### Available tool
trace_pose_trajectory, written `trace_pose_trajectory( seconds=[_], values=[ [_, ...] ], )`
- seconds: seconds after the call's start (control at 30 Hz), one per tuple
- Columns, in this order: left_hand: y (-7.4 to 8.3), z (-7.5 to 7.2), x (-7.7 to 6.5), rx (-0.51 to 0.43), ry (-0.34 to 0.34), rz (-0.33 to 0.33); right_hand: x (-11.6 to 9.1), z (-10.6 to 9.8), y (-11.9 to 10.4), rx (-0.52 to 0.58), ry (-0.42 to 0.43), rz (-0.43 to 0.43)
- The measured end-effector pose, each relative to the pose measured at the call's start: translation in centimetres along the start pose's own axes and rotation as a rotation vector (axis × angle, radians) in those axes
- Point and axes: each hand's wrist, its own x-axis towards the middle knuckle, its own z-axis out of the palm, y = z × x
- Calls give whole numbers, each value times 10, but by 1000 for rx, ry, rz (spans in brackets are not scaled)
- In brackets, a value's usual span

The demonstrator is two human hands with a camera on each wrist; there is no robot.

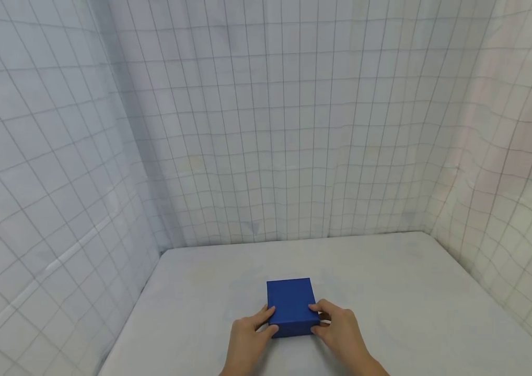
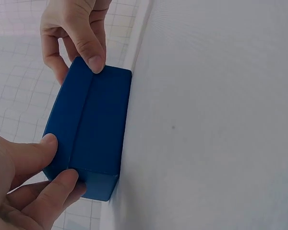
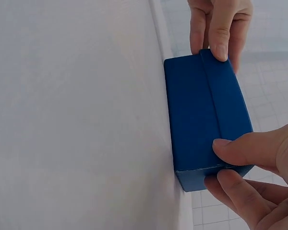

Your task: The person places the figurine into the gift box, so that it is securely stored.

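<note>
A blue box (image 1: 291,301) with a lid rests on the white table, near its front. The lid's edge shows as a line along the box's side in both wrist views, and the lid (image 2: 72,110) sits down on the base (image 3: 189,115). My left hand (image 1: 250,334) holds the box at its left side, thumb at the near corner and fingers along the side. At the right side my right hand (image 1: 339,329) grips it, its thumb (image 3: 237,149) on the near face across the lid's edge. The inside of the box is hidden.
The white table (image 1: 191,292) spreads out around the box. White curtains with a dark grid, such as the back one (image 1: 270,130), stand along the table's back, left and right sides.
</note>
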Motion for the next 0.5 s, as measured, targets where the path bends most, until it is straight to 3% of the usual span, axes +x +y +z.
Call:
trace_pose_trajectory(
  seconds=[0.2,0.5],
  values=[
    [5,-3,3,-10,17,-30,6,0,-3,-19,17,-15],
    [4,-1,-2,-85,-25,-51,-1,-7,-2,60,-61,91]
  ],
)
